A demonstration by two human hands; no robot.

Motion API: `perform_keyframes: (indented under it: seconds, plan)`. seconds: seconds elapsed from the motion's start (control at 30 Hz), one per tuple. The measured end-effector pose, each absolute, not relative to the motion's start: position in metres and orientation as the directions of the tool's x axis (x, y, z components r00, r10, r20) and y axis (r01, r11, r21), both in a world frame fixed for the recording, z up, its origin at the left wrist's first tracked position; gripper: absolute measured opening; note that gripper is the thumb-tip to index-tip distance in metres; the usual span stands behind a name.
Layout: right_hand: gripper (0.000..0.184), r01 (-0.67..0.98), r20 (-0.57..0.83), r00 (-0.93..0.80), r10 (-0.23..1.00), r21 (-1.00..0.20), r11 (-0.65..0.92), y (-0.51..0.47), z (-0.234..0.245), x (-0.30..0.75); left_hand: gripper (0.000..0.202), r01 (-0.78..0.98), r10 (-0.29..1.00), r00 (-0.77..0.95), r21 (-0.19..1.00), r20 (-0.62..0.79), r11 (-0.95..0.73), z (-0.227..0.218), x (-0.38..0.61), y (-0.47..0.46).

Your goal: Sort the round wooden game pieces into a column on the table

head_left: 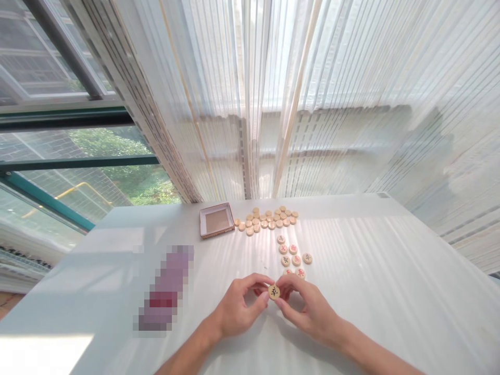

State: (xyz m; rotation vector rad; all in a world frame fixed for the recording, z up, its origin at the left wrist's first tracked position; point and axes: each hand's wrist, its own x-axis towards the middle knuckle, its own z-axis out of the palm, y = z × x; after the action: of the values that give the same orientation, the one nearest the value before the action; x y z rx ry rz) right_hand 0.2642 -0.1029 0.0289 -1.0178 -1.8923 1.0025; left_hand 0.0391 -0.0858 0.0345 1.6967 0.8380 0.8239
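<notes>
A round wooden chess piece [274, 291] with a black character is held upright just above the white table [390, 271], pinched from both sides. My left hand [238, 310] grips its left edge with thumb and fingers, and my right hand [308, 307] grips its right edge. Just beyond my fingers lie several face-up pieces [294, 255] with red or black characters. Farther back, a cluster of several blank-side pieces [269, 219] lies spread in rows.
A shallow square box lid [216, 221] sits at the back, left of the cluster. A blurred reddish object [166, 289] lies on the table to my left. Sheer striped curtains [312, 104] hang behind the table, with a window at far left.
</notes>
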Motion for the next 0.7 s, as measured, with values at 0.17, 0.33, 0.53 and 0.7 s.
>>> perform_keyframes:
  seconds: [0.17, 0.33, 0.53, 0.7]
  plan:
    - [0.011, 0.267, 0.26, -0.414, 0.872, -0.881, 0.389, -0.1031, 0.0246, 0.2643, 0.018, 0.128, 0.847, 0.516, 0.966, 0.128, -0.224, 0.0356, 0.0392, -0.0851]
    - [0.014, 0.264, 0.29, -0.416, 0.862, -0.868, 0.42, -0.1026, 0.0206, 0.2633, 0.017, 0.141, 0.84, 0.53, 0.966, 0.113, -0.219, 0.0375, 0.0391, -0.0846]
    - [0.013, 0.289, 0.346, -0.433, 0.833, -0.821, 0.491, -0.1055, 0.0232, 0.2622, 0.014, 0.187, 0.857, 0.512, 0.966, 0.061, -0.181, 0.0346, 0.04, -0.0855]
    - [0.01, 0.34, 0.32, -0.459, 0.829, -0.799, 0.497, -0.1065, 0.0224, 0.2632, 0.018, 0.201, 0.866, 0.498, 0.968, 0.032, -0.152, 0.0345, 0.041, -0.0854]
